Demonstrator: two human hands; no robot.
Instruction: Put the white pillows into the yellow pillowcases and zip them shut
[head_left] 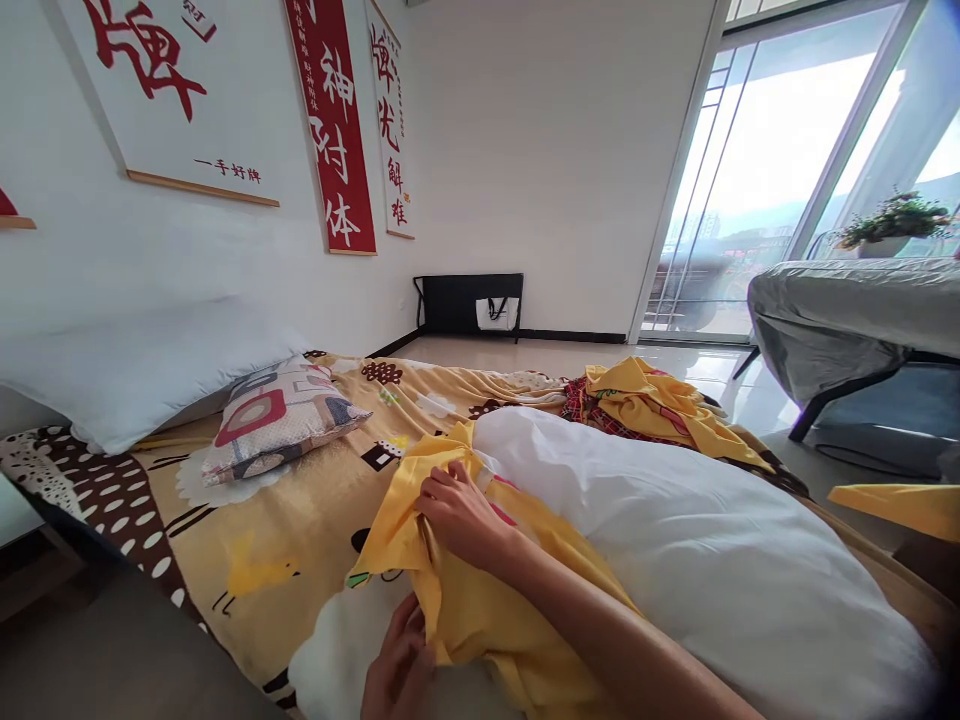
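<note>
A yellow cloth cover (525,620) lies bunched along the near left side of a plump white pillow (675,520). My right hand (461,510) reaches across from the right and pinches the upper part of the cloth, fingers closed on a fold. Lower down, my left hand (401,660) grips the cloth's left edge between thumb and fingers. A slit or fold opens in the fabric between both hands. Part of the cover passes behind my right forearm, so how far it wraps the pillow is hidden.
Under everything spreads a tan patterned bedsheet (247,530). A patterned cushion (285,410) and white pillows (150,365) rest at the left. More yellow cloth (652,400) lies heaped at the far right edge. A grey-covered table (847,300) stands beyond, at right.
</note>
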